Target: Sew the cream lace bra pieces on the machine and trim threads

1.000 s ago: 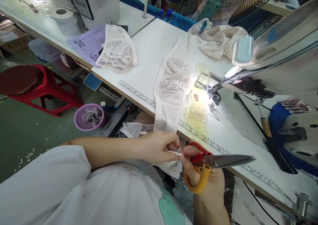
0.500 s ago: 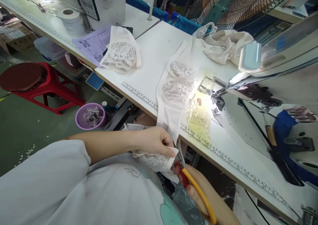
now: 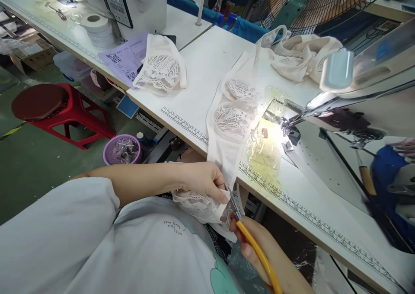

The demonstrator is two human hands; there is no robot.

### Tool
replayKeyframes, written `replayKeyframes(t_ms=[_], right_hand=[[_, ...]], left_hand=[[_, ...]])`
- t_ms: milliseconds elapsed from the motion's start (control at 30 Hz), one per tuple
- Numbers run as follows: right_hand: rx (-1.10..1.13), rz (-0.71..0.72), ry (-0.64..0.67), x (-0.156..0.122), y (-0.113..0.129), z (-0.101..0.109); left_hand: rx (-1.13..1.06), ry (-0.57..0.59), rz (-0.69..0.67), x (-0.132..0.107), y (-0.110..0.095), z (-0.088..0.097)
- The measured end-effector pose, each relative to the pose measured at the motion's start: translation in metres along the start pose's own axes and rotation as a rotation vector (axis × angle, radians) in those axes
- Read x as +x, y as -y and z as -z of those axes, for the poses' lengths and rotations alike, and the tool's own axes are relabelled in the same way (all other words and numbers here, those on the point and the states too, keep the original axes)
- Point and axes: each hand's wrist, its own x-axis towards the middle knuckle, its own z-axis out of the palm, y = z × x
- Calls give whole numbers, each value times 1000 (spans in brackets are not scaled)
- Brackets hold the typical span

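Observation:
Near the table's front edge, my left hand pinches the edge of a white lace bra piece that hangs over my lap. My right hand grips scissors with yellow and red handles. Their blades meet the white fabric just right of my left fingertips; whether they are cutting through it cannot be made out. From there a white bra with lace cups runs up across the table toward the lit sewing machine.
A separate lace cup lies on a purple printed sheet. More white bras are heaped at the back. A second sewing machine stands at left, a fan behind. On the floor are a red stool and purple basket.
The scissor blades look closer together, and the red handle shows less. My left hand keeps its pinch on the fabric. The whole view has shifted slightly.

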Motion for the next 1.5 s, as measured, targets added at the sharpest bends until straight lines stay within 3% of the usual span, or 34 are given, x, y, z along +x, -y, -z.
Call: replayKeyframes(t_ms=[233, 600, 800, 1000, 1200, 1300, 1500], right_hand=[[0, -11, -38, 0, -2, -4], [-59, 58, -209, 4, -10, -16], [-74, 51, -321, 2, -18, -12], [-14, 142, -460, 1, -18, -13], [-195, 362, -582, 21, -5, -11], [-308, 422, -566, 33, 2, -14], [-459, 501, -543, 44, 23, -36]], left_hand=[[-132, 68, 45, 1, -2, 2], [-101, 96, 17, -2, -8, 7], [-35, 68, -40, -9, -3, 12], [-38, -33, -195, -21, 1, 14], [-69, -150, -284, -30, 6, 18], [-58, -214, -319, -34, 7, 18], [-9, -471, -450, -36, 12, 14]])
